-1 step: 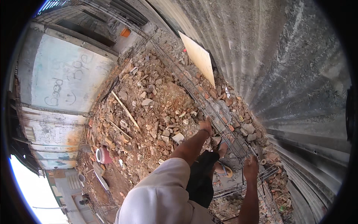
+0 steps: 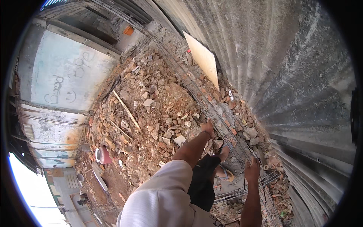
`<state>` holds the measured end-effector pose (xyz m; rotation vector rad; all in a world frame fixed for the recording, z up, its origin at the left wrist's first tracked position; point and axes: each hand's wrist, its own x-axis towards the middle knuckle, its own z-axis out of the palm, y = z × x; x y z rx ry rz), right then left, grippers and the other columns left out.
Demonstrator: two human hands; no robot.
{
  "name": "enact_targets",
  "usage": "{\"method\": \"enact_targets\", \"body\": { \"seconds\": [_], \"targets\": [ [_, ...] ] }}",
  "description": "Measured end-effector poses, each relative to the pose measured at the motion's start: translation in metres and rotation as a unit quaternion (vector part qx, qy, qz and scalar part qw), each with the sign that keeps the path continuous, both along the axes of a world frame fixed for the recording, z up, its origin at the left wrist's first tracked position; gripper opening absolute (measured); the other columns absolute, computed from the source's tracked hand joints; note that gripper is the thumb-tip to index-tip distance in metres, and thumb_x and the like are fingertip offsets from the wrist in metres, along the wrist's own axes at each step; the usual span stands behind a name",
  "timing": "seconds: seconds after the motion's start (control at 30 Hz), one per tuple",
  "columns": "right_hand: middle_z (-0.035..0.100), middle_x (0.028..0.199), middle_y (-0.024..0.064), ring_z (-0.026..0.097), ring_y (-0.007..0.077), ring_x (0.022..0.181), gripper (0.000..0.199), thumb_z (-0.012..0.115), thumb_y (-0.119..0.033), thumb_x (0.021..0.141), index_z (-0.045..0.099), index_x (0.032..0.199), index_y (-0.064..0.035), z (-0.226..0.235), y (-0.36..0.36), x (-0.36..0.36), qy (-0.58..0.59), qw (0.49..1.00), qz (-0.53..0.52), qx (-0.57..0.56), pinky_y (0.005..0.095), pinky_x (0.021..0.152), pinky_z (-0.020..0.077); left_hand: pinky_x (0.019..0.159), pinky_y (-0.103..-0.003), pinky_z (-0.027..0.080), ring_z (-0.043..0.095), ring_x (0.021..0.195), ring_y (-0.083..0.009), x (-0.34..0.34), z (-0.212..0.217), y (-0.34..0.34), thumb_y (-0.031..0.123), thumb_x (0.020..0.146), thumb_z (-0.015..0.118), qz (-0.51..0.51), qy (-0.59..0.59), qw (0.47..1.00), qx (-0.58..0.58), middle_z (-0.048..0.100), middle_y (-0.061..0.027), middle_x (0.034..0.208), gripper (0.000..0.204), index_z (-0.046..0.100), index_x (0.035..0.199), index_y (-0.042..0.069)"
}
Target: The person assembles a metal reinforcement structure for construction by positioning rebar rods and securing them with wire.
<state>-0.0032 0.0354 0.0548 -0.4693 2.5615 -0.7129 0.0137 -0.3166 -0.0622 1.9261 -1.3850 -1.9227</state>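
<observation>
A long rebar cage (image 2: 193,94) of thin steel bars runs from the far left toward the near right, along a rough concrete strip. My left hand (image 2: 207,128), with a dark band at the wrist, is closed on the cage's left-hand bar. Farther right and nearer, my right hand (image 2: 252,169) is closed at the cage's near stretch. A thin dark rod (image 2: 244,183) shows just beside that fist; whether the fist holds it or a bar is hidden by the fingers. My sandalled foot (image 2: 228,174) stands on the concrete between the two arms.
Broken brick and stone rubble (image 2: 151,109) covers the ground left of the cage. Corrugated sheets (image 2: 280,68) rise close on the right, with a pale board (image 2: 202,58) leaning there. More rebar (image 2: 242,191) crosses near my feet. A pink pot (image 2: 103,155) lies at left.
My right hand has shifted slightly up and left along the cage, its fingers still closed. My left hand stays on its bar. The whole view has tilted a little.
</observation>
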Motion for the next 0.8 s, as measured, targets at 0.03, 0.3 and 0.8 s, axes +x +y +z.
{"method": "enact_targets", "body": {
  "seconds": [0.03,0.3,0.8],
  "targets": [
    [0.062,0.116,0.0216,0.060,0.0394,0.108,0.041,0.052,-0.031,0.101,0.055,0.130,-0.0017,-0.010,-0.020,-0.017,0.008,1.000,0.024,-0.007,0.0508,0.095,0.0457,0.086,-0.046,0.047,0.063,0.099,-0.0370,-0.004,-0.007,-0.019,0.047,0.099,0.052,-0.127,-0.048,0.985,-0.105,0.066,-0.0190,0.107,0.055,0.058,0.118,-0.004],
    [0.047,0.145,0.0282,0.046,0.0423,0.133,0.066,0.053,-0.038,0.099,0.036,0.150,-0.0002,-0.065,-0.036,-0.035,-0.227,0.944,0.146,0.189,0.0478,0.111,0.0380,0.086,-0.040,0.050,0.060,0.115,-0.0289,0.009,-0.082,-0.007,0.044,0.072,0.080,-0.671,-0.260,0.627,-0.297,0.051,-0.0192,0.139,0.107,0.025,0.150,-0.006],
    [0.037,0.152,0.0279,0.040,0.0403,0.139,0.077,0.053,-0.044,0.098,0.024,0.155,-0.0001,-0.075,-0.102,-0.041,-0.277,0.916,0.176,0.231,0.0452,0.114,0.0350,0.063,-0.048,0.048,0.064,0.071,-0.0357,0.239,0.018,-0.162,0.018,0.092,0.059,-0.465,-0.206,0.766,-0.393,0.063,-0.0183,0.073,0.034,0.055,0.121,0.001]
  ]
}}
